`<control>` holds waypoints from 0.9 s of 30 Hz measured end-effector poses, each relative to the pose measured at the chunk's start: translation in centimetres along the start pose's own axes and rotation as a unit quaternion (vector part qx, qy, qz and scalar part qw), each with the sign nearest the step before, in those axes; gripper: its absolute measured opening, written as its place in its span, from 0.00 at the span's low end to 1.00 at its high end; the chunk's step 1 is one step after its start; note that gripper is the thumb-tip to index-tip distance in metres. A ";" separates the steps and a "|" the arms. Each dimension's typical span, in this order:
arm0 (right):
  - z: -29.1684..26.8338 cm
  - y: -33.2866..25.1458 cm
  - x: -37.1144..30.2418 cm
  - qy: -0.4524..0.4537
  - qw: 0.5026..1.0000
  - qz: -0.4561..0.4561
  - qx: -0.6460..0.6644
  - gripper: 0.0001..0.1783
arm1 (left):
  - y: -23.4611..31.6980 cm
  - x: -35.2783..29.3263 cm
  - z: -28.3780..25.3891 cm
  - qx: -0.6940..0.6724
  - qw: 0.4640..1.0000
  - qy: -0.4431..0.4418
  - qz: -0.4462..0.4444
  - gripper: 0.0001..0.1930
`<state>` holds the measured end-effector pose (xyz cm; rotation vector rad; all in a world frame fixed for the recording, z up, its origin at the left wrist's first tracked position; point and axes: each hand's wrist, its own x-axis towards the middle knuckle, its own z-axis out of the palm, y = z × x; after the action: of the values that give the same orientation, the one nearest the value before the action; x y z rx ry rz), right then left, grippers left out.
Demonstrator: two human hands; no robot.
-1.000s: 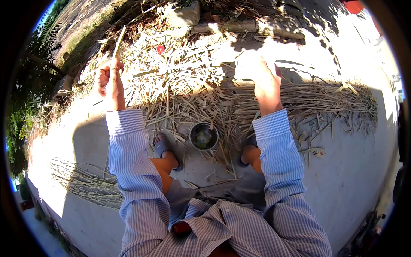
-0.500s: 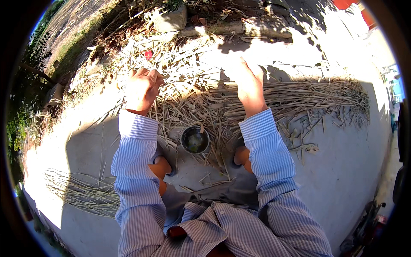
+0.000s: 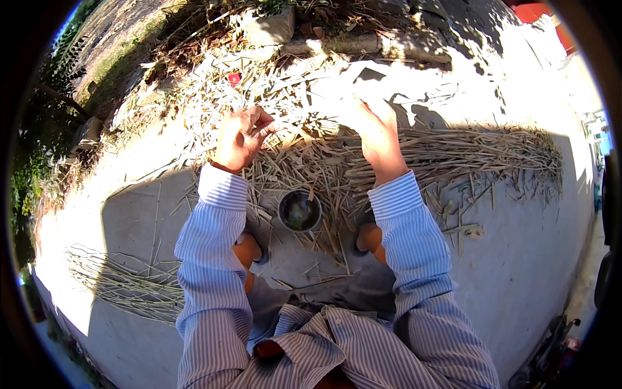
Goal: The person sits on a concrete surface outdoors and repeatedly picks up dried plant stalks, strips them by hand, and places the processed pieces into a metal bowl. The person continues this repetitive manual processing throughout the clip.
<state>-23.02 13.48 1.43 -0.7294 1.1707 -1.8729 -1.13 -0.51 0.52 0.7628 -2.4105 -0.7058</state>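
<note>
My left hand [image 3: 243, 139] is raised above the scattered dry stalks [image 3: 291, 155], its thumb and forefinger pinched together. Whatever lies in that pinch is lost against the pale straw. To its right, my right hand [image 3: 381, 139] has its fingers curled inward, closed; strong sunlight washes out the fingertips and hides what they hold. Below and between both hands a dark round bowl [image 3: 300, 211] with some liquid in it stands on the ground between my feet. A bundle of long dry stalks [image 3: 466, 152] reaches rightward from beneath my right hand.
Thinner green-brown stalks [image 3: 123, 282] lie on the concrete [image 3: 512, 259] at the left. At the back are a stone block [image 3: 271, 27] and a log-like edging [image 3: 363, 45]. A small red object [image 3: 234, 79] sits among the bright straw.
My left hand has moved right, toward my right hand, and turned so its pinched thumb and forefinger show. My right hand keeps nearly the same place. The view has shifted slightly.
</note>
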 end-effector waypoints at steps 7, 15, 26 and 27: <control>1.0 1.1 -0.2 -0.008 1.000 -0.007 -0.016 0.14 | 1.4 0.1 2.6 -0.248 0.964 -0.021 -0.091 0.10; 0.2 1.5 -0.3 -0.028 0.999 -0.019 0.015 0.09 | -1.7 0.5 0.5 -0.461 0.862 0.136 -0.161 0.06; 1.0 3.4 -0.2 -0.055 0.996 0.064 0.031 0.15 | 1.1 1.0 -0.1 0.187 0.973 0.108 0.076 0.22; 1.4 4.2 -0.1 -0.058 0.994 0.071 0.050 0.16 | 1.5 1.1 1.0 0.088 0.986 0.048 0.137 0.17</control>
<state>-20.51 11.85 -1.81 -0.6715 1.0202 -1.7343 -3.04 0.18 1.06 0.5035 -2.4461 -0.3443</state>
